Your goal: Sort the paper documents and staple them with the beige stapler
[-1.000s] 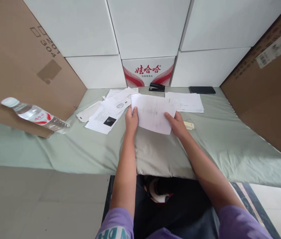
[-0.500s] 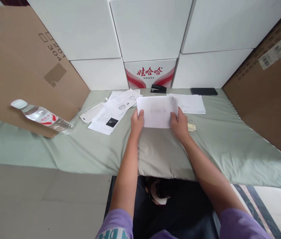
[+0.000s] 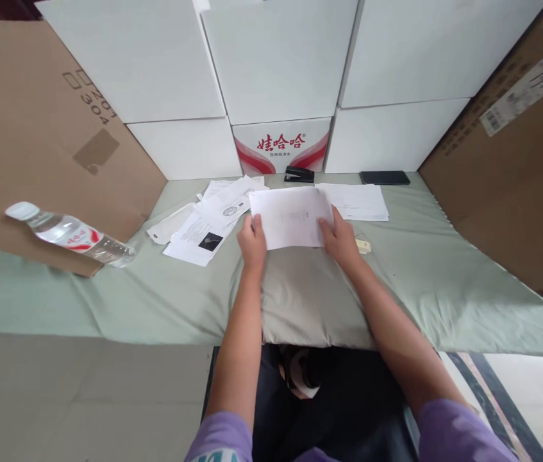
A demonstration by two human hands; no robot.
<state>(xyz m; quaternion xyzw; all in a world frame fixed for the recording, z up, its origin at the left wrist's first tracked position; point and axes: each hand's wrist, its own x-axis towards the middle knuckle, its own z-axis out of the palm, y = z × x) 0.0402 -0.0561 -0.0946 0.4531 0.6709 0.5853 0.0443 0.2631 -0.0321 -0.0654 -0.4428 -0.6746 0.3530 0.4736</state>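
Observation:
Both hands hold a small stack of white paper sheets (image 3: 292, 221) just above the cloth, one at each short side. My left hand (image 3: 253, 242) is closed on the left edge, thumb on top. On the right edge my right hand (image 3: 341, 239) grips with its thumb on the face; the other fingers are behind the paper. Faint print shows on the top sheet. To the left lie loose printed papers (image 3: 204, 231), spread and overlapping. Behind my right hand is another pile of white sheets (image 3: 360, 201). A pale yellow tag (image 3: 363, 246) lies beside that hand.
A black stapler (image 3: 299, 174) and a dark phone (image 3: 385, 178) lie at the back, before white boxes (image 3: 281, 64). A water bottle (image 3: 76, 235) leans left by a brown carton (image 3: 35, 141). Another carton (image 3: 511, 186) bounds the right. Green cloth (image 3: 179, 301) covers the table.
The view has shifted slightly, so most things appear a little further left. Both hands keep their hold on the paper sheets, whose lower edge now bows a little.

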